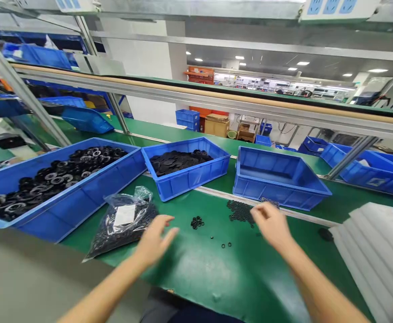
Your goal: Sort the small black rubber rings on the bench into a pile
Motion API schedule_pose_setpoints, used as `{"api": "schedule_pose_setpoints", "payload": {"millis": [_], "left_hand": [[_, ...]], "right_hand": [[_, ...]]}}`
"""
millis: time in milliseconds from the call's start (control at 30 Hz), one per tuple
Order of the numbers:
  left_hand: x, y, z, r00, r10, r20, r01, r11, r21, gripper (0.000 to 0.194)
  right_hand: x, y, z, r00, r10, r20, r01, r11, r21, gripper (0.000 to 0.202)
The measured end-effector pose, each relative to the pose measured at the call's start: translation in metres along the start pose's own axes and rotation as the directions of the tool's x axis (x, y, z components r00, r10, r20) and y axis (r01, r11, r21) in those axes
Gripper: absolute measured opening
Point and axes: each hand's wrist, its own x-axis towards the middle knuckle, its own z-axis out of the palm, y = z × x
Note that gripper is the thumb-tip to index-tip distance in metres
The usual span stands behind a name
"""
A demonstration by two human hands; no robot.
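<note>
The rings (239, 211) lie well in from the counter's (192, 269) front edge, just left of the right hand's (273, 224) curled fingers, whose hold I can't tell; the left hand (155, 237), spread and empty, sits nearer the small pile (196, 222).

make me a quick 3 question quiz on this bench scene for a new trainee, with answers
1. Which is nearest the left hand?
a) the white sheets
b) the clear plastic bag
c) the wall sockets
2. True or false: the wide spread of black rings lies nearer the right hand than the left.
3. How many loose black pieces lie just in front of the small ring pile?

Key: 1. b; 2. true; 3. three
</note>
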Motion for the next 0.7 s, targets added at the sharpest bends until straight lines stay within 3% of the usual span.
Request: {"api": "schedule_pose_setpoints", "payload": {"millis": [100, 167, 267, 500, 700], "left_hand": [[-0.005, 0.003, 0.05, 0.987, 0.023, 0.157, -0.018, 0.999, -0.033, 0.064], [-0.002, 0.008, 0.077, 0.966, 0.031, 0.255, -0.033, 0.999, 0.002, 0.081], [0.005, 0.01, 0.095, 0.949, 0.058, 0.311, -0.081, 0.995, 0.06, 0.081], [0.02, 0.003, 0.091, 0.892, 0.153, 0.425, -0.203, 0.976, 0.076, 0.061], [0.015, -0.002, 0.1, 0.91, 0.17, 0.379, -0.221, 0.971, 0.094, 0.066]], "right_hand": [[-0.023, 0.005, 0.069, 0.963, -0.06, 0.263, 0.07, 0.997, -0.031, 0.012], [-0.041, 0.004, 0.112, 0.927, -0.116, 0.358, 0.165, 0.98, -0.111, 0.02], [-0.059, 0.0, 0.155, 0.893, -0.159, 0.422, 0.267, 0.941, -0.21, 0.022], [-0.063, 0.003, 0.192, 0.908, -0.123, 0.4, 0.247, 0.93, -0.274, 0.012], [-0.07, 0.005, 0.199, 0.929, -0.204, 0.31, 0.31, 0.887, -0.343, 0.013]]}}
